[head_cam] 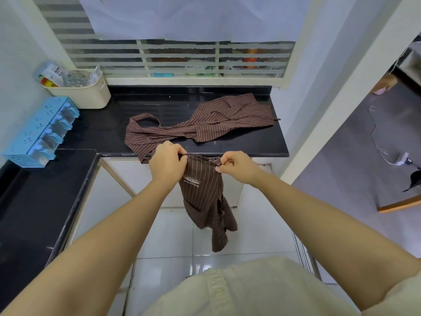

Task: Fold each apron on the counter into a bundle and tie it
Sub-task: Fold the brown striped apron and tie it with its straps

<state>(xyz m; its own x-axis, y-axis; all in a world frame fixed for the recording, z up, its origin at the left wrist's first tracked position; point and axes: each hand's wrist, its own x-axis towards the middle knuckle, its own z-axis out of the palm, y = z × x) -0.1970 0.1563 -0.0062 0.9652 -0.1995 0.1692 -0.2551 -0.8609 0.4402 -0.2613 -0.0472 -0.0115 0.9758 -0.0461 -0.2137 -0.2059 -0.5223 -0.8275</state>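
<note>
A brown striped apron [205, 197] with a pale logo hangs in the air in front of the black counter [95, 126], its lower part dangling over the floor. My left hand [167, 164] pinches its top left corner. My right hand [234, 166] pinches the top right corner, about a hand's width away. A second brown striped apron [205, 124] lies spread and crumpled on the counter behind my hands, its neck loop at the left and one end drooping over the front edge by my left hand.
A cream basket [91, 92] of packets stands at the counter's back left. A blue spice rack [38, 131] sits on the left. The counter turns toward me along the left side. White tiled floor lies below, with a doorway on the right.
</note>
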